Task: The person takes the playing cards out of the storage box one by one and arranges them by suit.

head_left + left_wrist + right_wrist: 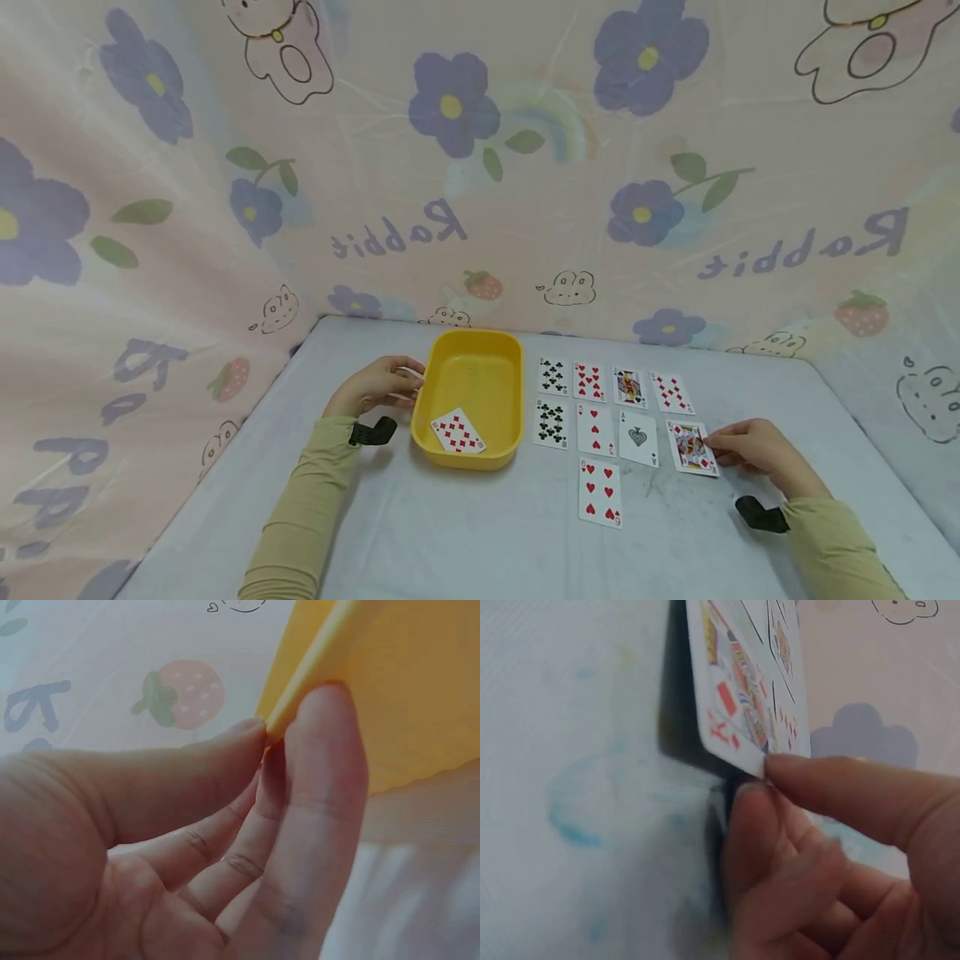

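At the table's right side, my right hand (753,450) pinches the corner of a king of diamonds playing card (692,448) between thumb and fingers. In the right wrist view, that king (739,690) is tilted up off the cloth at its near edge. My left hand (382,385) holds the left rim of a yellow tray (517,392), with thumb and index finger pinching the edge (300,682) in the left wrist view. Inside the tray, near its front, lies a face-up diamonds card (458,432).
Right of the tray, face-up cards lie in rows: clubs (553,377), hearts (589,382), a face card (630,388) and diamonds (672,392) at the back; clubs (551,423), three of hearts (596,430) and ace of spades (638,438) before them. Another hearts card (600,492) lies nearest.
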A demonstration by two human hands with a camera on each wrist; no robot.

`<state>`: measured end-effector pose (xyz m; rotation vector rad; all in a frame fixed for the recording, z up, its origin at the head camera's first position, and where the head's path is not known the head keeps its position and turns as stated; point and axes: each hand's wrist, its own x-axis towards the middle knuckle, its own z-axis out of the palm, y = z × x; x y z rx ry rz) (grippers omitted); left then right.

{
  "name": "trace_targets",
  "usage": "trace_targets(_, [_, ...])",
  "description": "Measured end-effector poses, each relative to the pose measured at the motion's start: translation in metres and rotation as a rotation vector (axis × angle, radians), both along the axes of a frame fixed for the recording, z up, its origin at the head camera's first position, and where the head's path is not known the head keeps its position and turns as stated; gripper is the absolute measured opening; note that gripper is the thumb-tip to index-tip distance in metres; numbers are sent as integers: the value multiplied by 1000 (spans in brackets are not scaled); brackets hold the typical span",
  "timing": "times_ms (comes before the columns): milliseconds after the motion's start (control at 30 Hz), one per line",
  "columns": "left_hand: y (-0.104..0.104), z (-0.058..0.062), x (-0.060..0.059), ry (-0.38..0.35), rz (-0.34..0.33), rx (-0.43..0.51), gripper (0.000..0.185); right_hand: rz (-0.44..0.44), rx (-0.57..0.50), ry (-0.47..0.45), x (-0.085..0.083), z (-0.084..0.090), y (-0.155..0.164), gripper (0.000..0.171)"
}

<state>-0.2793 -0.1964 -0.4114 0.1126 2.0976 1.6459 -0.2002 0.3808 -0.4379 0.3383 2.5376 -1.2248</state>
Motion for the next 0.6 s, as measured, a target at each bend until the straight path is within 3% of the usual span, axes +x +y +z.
trace_targets(267, [1,-2,-1,-16,16,4,36,2,5,6,2,1,0,27])
trace_targets(433, [3,0,0,-14,5,-4,37,17,18,31,-1,10,-2,34])
trace_targets(600, [3,0,-1,-10,10,-25,37,74,-28,131,-14,25,-27,43])
